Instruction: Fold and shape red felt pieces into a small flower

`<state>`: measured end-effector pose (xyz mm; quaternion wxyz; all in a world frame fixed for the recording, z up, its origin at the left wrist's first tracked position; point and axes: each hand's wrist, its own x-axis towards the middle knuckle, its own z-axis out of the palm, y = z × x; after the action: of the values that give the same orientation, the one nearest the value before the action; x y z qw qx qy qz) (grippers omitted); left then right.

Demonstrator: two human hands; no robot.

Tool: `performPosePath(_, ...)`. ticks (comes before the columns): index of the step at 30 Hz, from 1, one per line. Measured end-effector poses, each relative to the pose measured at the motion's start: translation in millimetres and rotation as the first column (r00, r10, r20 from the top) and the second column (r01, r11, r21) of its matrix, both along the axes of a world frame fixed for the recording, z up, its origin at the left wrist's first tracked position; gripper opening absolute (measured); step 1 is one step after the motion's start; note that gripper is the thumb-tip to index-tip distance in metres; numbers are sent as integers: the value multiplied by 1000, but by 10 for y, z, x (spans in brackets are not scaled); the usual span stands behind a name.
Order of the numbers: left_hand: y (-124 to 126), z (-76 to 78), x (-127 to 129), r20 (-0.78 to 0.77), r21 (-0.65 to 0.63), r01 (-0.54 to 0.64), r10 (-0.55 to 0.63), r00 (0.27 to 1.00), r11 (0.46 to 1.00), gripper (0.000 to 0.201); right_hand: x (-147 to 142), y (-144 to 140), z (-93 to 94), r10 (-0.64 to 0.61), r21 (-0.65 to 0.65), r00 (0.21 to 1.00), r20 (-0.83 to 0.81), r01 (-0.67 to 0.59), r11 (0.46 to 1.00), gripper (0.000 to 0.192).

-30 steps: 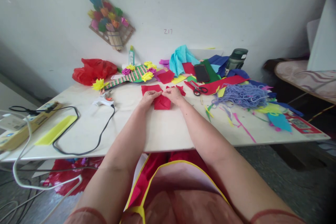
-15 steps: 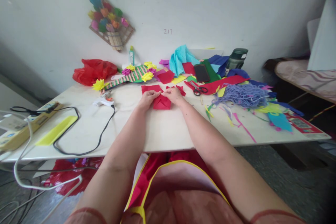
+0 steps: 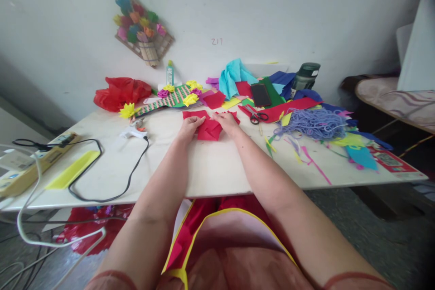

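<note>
Red paper [image 3: 209,130], creased into folds, lies mid-counter [image 3: 210,167] under both hands: left hand [image 3: 190,124] and right hand [image 3: 227,122] fingers seemingly pinch its edges. Bare counter nearer; scissors [image 3: 255,116] right.

**Craft clutter spread across the tabletop**

A white tabletop [image 3: 210,167] is seen against a pale wall. At its left, a glue gun [image 3: 133,132] with a black cord [image 3: 102,190] is laid near a yellow strip [image 3: 71,170]. A red plastic bag [image 3: 118,91] and a glue bottle [image 3: 170,74] are placed toward the back. Scissors [image 3: 255,116] are set beside a tangle of purple yarn [image 3: 314,123]. A dark green flask [image 3: 305,77] is stood near blue and teal paper. A paper-flower decoration [image 3: 142,27] is hung on the wall.
</note>
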<state>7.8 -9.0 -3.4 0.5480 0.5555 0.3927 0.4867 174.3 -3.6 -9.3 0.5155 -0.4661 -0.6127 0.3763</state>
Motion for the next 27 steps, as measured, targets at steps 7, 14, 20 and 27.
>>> performPosePath(7, 2, 34, -3, 29, -13, -48, 48, 998, 999, 41, 74, -108, 159, 20, -286, 973, -231, -87, 954, 47)
performPosePath(14, 28, 8, -13, 55, -24, -66, 67, 996, 998, 37, 66, -161, 191, 44, -262, 986, -161, -85, 961, 28)
performPosePath(20, 86, 49, -12, 106, -166, -106, 124, 987, 980, 32, 56, -143, 169, 16, -240, 988, -151, -52, 969, 24)
performPosePath(27, 84, 51, -30, 119, -111, -96, 109, 987, 989, 19, 54, -157, 182, 7, -236, 987, -161, -46, 971, 24)
